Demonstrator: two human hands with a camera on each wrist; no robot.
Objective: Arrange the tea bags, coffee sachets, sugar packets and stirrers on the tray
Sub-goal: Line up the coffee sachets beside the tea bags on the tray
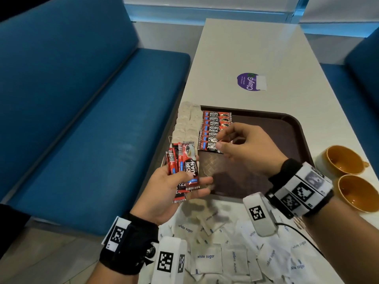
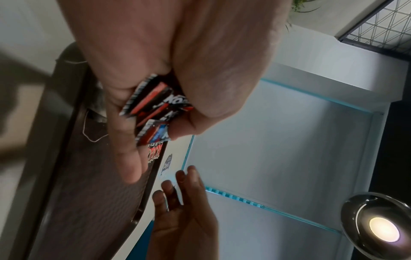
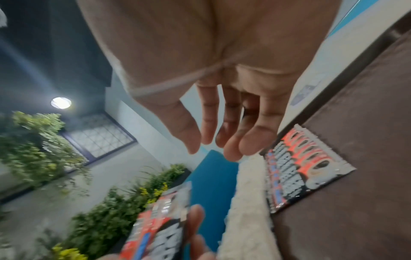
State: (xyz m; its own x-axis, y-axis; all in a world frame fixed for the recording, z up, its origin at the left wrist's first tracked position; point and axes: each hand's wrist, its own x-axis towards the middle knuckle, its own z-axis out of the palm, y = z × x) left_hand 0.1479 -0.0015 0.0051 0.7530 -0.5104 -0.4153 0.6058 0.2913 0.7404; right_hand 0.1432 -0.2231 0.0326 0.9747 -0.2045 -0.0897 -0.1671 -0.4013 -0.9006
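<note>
Step in hand: laying coffee sachets in a row (image 1: 214, 131) on the tray (image 1: 287, 128). Left hand (image 1: 176, 189) grips spare sachets (image 1: 185, 171), lower centre; right hand (image 1: 246, 144) hangs slack-fingered, empty. Next: pinch one sachet, extend the row.

Left hand (image 2: 169, 66) around red coffee sachets (image 2: 155, 107) above brown tray (image 2: 73, 193); right hand (image 2: 186, 211) below

The head view looks down from above at the tray (image 1: 287, 128) and both wrists. Each wrist view looks close along its palm, and both also catch the tray (image 2: 73, 202) (image 3: 355, 176).
</note>
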